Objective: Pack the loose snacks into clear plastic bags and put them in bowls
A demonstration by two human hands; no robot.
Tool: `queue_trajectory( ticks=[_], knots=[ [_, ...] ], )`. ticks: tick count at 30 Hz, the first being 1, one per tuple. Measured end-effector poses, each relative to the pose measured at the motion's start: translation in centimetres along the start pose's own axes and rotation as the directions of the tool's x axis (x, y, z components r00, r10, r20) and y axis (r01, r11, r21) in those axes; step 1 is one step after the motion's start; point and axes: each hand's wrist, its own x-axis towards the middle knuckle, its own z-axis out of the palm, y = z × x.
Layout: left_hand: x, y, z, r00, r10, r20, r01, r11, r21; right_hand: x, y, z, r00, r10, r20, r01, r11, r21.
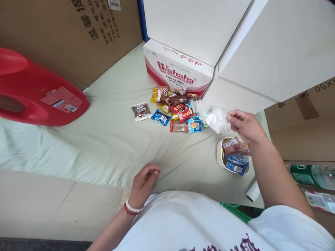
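Observation:
My right hand (244, 125) pinches a crumpled clear plastic bag (217, 119) between thumb and fingers, just right of a heap of small wrapped snacks (179, 104). At the heap's left edge lie a black-and-white packet (141, 111) and a blue packet (160, 117). A red-and-clear packet (179, 126) is at its front. Below my right hand, a white tub (219, 153) holds brown and blue packets. My left hand (145, 183) hovers near the table's front edge, fingers curled in with nothing visible in them.
Behind the heap stands a Wahaha water carton (180, 69) against white boxes (196, 24). A big red jug (39, 90) lies at left, before a cardboard box (65, 35). A white roll (253, 191) and bottles (311, 176) are at right. Pale cloth (112, 150) covers the table.

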Motion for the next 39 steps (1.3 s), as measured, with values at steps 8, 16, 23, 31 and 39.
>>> queue_trajectory(
  ticks=[8, 16, 23, 31, 39],
  knots=[
    [6.2, 3.9, 6.7, 0.764, -0.267, 0.588, 0.597, 0.64, -0.484, -12.8, 6.3, 9.1, 0.973, 0.097, 0.208, -0.131, 0.979, 0.159],
    [5.4, 3.3, 7.7, 0.958, -0.05, 0.284, 0.124, 0.96, -0.251, -13.2, 8.2, 10.0, 1.0, 0.015, 0.02, -0.018, 0.991, 0.136],
    [3.8, 3.5, 7.2, 0.928, 0.305, 0.212, -0.33, 0.94, 0.091, -12.5, 7.7, 13.2, 0.928, 0.169, 0.332, -0.287, 0.893, 0.347],
    [4.9, 2.7, 6.6, 0.999, 0.012, 0.045, 0.001, 0.96, -0.279, -12.3, 8.5, 13.1, 0.969, 0.113, 0.222, -0.183, 0.927, 0.327],
    [5.2, 3.0, 4.1, 0.963, -0.243, 0.116, 0.264, 0.761, -0.593, -12.8, 12.2, 9.4, 0.97, 0.236, -0.054, -0.218, 0.949, 0.229]
  ],
)
